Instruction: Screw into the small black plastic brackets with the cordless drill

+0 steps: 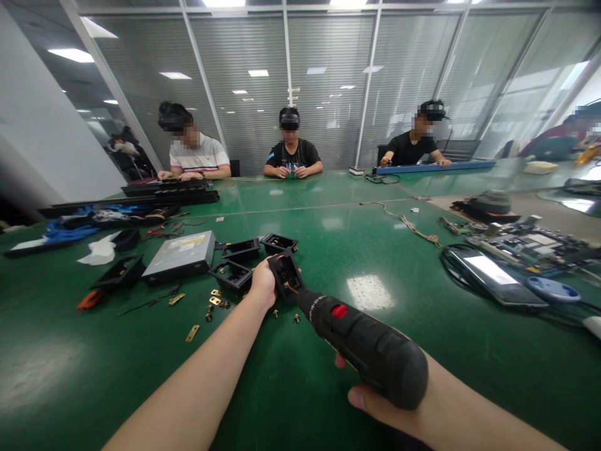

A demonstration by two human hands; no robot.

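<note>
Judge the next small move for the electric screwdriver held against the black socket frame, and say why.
Probably run the electric screwdriver to drive or loosen the screw. The right hand grips it, its bit already sits inside the black socket frame, and the left hand steadies that frame above the green table. Loose brass screws lie just beneath.

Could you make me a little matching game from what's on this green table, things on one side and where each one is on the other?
Things:
1. electric screwdriver
2. black socket frame
3. grey disc drive
4. loose brass screws

Places:
A. held in the left hand
B. lying flat on the green table, left of the hands
C. on the table just below the held frame
D. gripped in the right hand

Pairs: 1-D, 2-A, 3-B, 4-C
</note>
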